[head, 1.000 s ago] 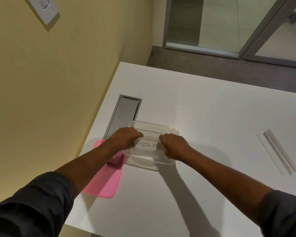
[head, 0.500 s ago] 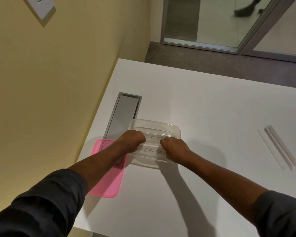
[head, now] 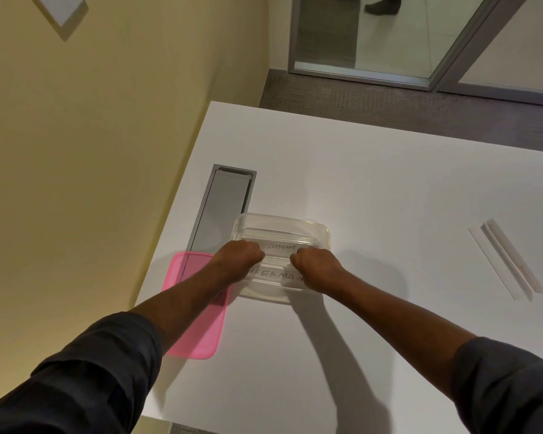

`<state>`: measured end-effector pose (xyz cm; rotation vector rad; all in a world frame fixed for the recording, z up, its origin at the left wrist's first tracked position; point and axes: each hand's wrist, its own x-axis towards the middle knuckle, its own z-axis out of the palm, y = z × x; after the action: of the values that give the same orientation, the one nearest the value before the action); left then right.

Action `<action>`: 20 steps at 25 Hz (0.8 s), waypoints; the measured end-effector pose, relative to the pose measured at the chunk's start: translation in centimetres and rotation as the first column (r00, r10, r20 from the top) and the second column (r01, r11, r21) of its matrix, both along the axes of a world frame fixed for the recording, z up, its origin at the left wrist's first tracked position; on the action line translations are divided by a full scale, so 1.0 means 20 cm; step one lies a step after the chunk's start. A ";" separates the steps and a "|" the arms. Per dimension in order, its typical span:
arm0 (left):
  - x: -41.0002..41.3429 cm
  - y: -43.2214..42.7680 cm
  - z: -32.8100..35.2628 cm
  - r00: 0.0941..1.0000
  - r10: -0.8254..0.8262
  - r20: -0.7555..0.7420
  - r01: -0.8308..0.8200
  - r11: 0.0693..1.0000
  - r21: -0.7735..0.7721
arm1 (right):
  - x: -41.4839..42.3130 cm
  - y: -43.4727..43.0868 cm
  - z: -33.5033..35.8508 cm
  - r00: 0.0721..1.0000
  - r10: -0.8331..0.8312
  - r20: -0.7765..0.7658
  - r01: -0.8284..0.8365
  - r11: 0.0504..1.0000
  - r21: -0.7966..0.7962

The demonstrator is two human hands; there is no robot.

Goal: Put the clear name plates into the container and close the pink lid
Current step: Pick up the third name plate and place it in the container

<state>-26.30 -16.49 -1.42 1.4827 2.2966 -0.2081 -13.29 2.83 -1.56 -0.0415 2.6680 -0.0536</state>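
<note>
A clear plastic container [head: 322, 228] stands on the white table. Inside it lies a clear name plate lettered ELEPHANT [head: 281, 246]. In front of that one, a second clear name plate lettered SUPERMAN [head: 276, 276] sits low in the container. My left hand [head: 240, 257] and my right hand [head: 315, 267] are closed on its two ends. The pink lid [head: 198, 327] lies flat on the table left of the container, partly under my left forearm. Another clear name plate [head: 505, 260] lies on the table far to the right.
A grey cable hatch [head: 224, 205] is set into the table behind the lid. The table's left edge runs along a yellow wall. Beyond the far edge are carpet, a glass door and a person's foot [head: 381, 6].
Both hands have moved a little forward and down, and the SUPERMAN plate has sunk lower into the container. The ELEPHANT plate behind it has come into view.
</note>
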 end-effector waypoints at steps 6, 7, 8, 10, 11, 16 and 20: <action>0.00 0.01 0.01 1.000 0.020 -0.015 -0.020 1.000 -0.007 | 0.01 0.01 0.00 1.000 -0.011 -0.014 0.011 0.999 -0.042; 0.00 0.02 0.02 1.000 0.031 0.000 -0.031 1.000 -0.005 | 0.01 0.02 0.02 1.000 -0.025 -0.019 0.023 0.998 -0.059; 0.00 0.04 0.04 0.999 0.044 0.017 -0.044 0.999 0.012 | 0.01 0.03 0.04 0.998 -0.047 -0.030 0.044 0.995 -0.086; 0.01 0.08 0.09 0.997 0.072 0.030 -0.075 0.994 0.083 | 0.02 0.07 0.08 0.992 -0.105 -0.067 0.092 0.980 -0.175; 0.03 0.12 0.13 0.996 0.082 0.019 -0.084 0.986 0.143 | 0.04 0.10 0.11 0.985 -0.140 -0.097 0.115 0.967 -0.228; 0.21 0.42 0.30 0.962 0.250 0.109 -0.271 0.827 0.492 | 0.23 0.28 0.29 0.910 -0.334 -0.244 0.186 0.858 -0.479; 0.43 0.74 0.39 0.925 0.287 0.247 -0.378 0.750 0.542 | 0.47 0.49 0.38 0.811 -0.527 -0.254 0.298 0.746 -0.596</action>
<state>-17.65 -1.68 6.32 1.2256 2.5693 0.7570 -3.86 12.72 6.08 0.4319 2.9230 -1.0513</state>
